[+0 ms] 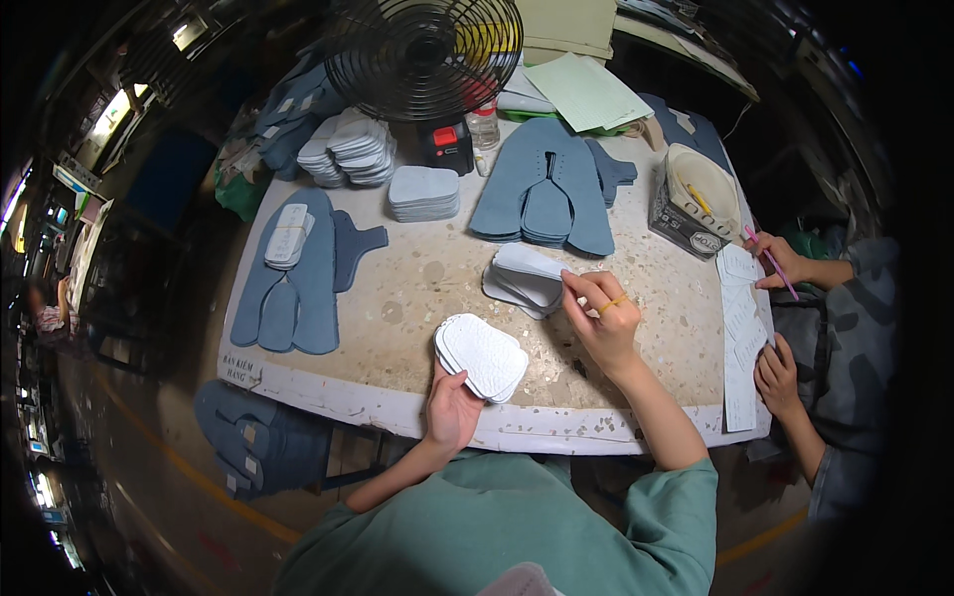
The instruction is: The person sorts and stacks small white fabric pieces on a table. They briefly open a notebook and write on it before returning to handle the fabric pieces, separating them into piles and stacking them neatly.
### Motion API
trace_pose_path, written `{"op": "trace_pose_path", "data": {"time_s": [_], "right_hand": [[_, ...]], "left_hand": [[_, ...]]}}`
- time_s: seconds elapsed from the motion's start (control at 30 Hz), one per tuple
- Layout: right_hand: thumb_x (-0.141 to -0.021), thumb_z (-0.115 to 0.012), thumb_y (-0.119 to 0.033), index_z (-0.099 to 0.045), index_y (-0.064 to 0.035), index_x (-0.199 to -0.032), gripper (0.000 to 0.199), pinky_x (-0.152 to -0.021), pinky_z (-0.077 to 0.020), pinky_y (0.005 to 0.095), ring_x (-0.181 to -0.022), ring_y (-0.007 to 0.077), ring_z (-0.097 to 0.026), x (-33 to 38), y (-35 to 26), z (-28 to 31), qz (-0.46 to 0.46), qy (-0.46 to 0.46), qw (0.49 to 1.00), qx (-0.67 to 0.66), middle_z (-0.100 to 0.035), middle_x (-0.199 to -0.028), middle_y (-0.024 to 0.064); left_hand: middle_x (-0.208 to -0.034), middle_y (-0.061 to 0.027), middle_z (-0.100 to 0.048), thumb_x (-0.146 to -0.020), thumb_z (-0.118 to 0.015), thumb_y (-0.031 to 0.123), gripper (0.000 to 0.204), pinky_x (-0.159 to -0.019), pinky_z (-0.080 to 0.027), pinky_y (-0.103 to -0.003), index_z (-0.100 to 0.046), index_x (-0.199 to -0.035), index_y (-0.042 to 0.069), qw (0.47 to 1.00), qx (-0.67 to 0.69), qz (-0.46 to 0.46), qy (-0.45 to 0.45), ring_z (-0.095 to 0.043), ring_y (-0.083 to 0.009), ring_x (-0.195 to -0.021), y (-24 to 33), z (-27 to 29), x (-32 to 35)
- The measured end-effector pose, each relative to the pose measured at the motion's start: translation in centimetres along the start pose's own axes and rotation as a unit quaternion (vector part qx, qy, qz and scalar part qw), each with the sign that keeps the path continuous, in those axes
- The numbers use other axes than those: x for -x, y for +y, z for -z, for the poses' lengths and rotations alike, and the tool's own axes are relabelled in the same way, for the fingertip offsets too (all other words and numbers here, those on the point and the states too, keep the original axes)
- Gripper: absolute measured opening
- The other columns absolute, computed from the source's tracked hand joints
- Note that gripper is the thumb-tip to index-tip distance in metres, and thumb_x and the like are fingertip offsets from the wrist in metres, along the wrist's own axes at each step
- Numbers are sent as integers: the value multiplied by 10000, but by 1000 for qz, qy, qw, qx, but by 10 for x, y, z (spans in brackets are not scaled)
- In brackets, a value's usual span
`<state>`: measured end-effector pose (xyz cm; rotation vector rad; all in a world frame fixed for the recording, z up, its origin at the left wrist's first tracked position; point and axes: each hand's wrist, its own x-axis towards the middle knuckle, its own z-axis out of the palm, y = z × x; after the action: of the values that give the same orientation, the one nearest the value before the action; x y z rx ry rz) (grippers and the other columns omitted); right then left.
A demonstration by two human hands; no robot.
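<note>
Fanned out in my left hand (454,409) is a small stack of rounded white pieces (484,356) with a wrinkled, leather-like face. The thumb lies on top and the other fingers are under the stack. My right hand (608,318), with a yellow band on one finger, pinches the edge of a similar white piece (529,260). That piece is tilted up over a loose pile of white pieces (509,291) on the worn table (397,288). Whether more than one piece is in the pinch, I cannot tell.
Stacked blue shoe-upper pieces lie at left (323,288) and back (507,199). White stacks (424,192), a black fan (427,50), a bottle (484,129) and a basket (686,199) stand farther back. At right, another person's hand (780,260) holds a pink pen over paper (737,387).
</note>
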<state>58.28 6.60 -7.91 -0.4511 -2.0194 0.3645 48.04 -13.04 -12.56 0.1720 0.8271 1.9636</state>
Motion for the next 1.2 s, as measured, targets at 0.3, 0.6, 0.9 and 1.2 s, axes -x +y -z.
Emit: {"op": "trace_pose_path", "data": {"time_s": [0.3,0.6,0.9,1.2], "right_hand": [[-766,-741,-24,-719,-54,-886,125,-511,-495,269,-600,166,-627,-10,10,-1,-58,15,998,-17,-638,-789,54],[-812,-753,-180,-729,-44,-977,215,-534,-441,248,-579,103,-559,10,-19,2,-206,-303,919,-146,-635,-786,44],[-830,-694,-60,-730,-46,-1004,178,-563,-471,239,-640,91,-585,-5,-14,9,-152,-87,977,-124,-607,-817,33],[-825,-706,-89,-725,-28,-1000,186,-563,-448,248,-622,124,-578,4,-14,0,-149,-294,931,-158,-630,-804,61]], "left_hand": [[-1510,-129,-307,-886,-399,113,665,-1121,-343,-464,-172,-1511,114,998,56,-5,-13,-361,-293,-1379,0,3,1],[-1504,-124,-316,-892,-421,118,661,-1142,-298,-456,-181,-1508,97,999,-47,-20,12,-344,-288,-1386,2,-5,3],[-1501,-115,-318,-953,-383,165,590,-1139,-301,-443,-178,-1503,100,987,161,24,-5,-364,-275,-1374,-2,14,1],[-1495,-137,-334,-943,-409,121,581,-1144,-306,-437,-220,-1487,44,999,-21,-32,31,-355,-281,-1379,0,-5,2]]}}
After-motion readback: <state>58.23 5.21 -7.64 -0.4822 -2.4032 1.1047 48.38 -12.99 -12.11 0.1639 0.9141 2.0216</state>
